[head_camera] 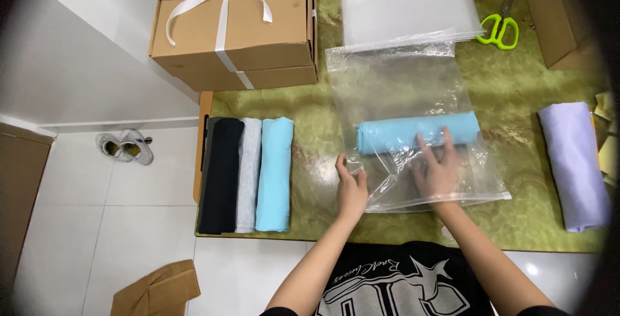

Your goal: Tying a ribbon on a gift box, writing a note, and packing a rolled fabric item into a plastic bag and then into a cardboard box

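— Right hand (pixel 438 173) of mine lies flat, fingers spread, inside the mouth of the clear plastic bag (pixel 413 129) at centre frame, fingertips touching the rolled light-blue shirt (pixel 418 132).

— And the other?

— My left hand (pixel 351 190) pinches the bag's lower left edge, fingers closed on the film.

— How far along?

— I judge 1 shirt is nearly bagged: it sits deep in the bag, mouth not yet sealed. 3 folded pieces, black (pixel 220 175), grey (pixel 248 174) and light blue (pixel 274 174), wait at left on the green tabletop (pixel 516 83); 1 lilac piece (pixel 575 164) lies at right.

— Packages?

— A stack of spare clear bags (pixel 407 6) at top centre, a brown cardboard box with a white ribbon bow (pixel 236 25) upper left, green-handled scissors (pixel 498 29) upper right.
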